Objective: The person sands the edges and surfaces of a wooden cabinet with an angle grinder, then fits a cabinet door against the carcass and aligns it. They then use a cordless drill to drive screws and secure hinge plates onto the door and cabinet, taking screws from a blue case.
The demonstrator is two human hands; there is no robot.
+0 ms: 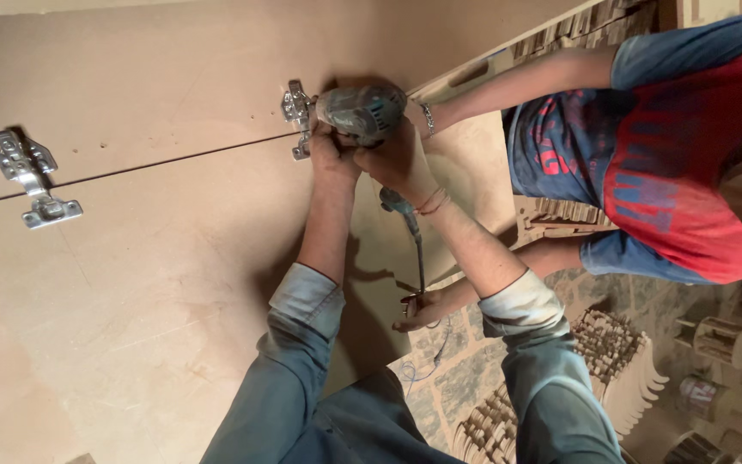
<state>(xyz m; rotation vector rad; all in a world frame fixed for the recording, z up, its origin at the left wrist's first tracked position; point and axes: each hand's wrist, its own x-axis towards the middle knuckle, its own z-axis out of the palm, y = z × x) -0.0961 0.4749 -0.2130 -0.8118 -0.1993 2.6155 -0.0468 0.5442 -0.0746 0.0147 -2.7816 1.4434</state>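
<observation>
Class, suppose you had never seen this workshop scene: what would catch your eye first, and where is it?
At top centre, both hands, the left hand and right hand, press a grey-green power drill against a metal hinge on the brown board. A second hinge lies far left. On the right, another person's red-and-blue shirt stands out.

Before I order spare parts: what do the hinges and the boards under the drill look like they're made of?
The hinge at the drill and the spare hinge look like bright plated steel, shiny and silvery. The boards seem to be plain fibreboard: flat, matt brown, no visible grain. The drill, held by both hands, has a grey-green casing, probably plastic.
</observation>
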